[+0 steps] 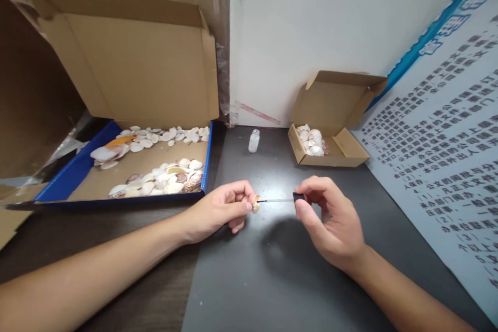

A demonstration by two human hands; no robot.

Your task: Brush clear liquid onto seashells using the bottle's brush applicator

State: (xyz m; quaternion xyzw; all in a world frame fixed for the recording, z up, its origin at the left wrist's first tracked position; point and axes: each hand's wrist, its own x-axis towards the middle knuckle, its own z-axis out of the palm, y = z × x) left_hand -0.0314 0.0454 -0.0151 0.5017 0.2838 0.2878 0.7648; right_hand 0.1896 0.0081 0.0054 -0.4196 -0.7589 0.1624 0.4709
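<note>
Between its thumb and fingers, my left hand (223,206) pinches a small shell (256,203) over the dark mat. My right hand (330,218) grips the black cap of a thin brush (278,200). The brush points left, and its dark tip meets the shell. Behind the hands, a small glass bottle (254,141) stands uncapped on the mat, with whitish contents.
An open blue-edged box (93,166) with rows of shells lies on the left. At the back right stands a small open cardboard box (350,153) holding white shells. A white panel (303,21) rises behind, and a printed sheet (436,166) borders the right.
</note>
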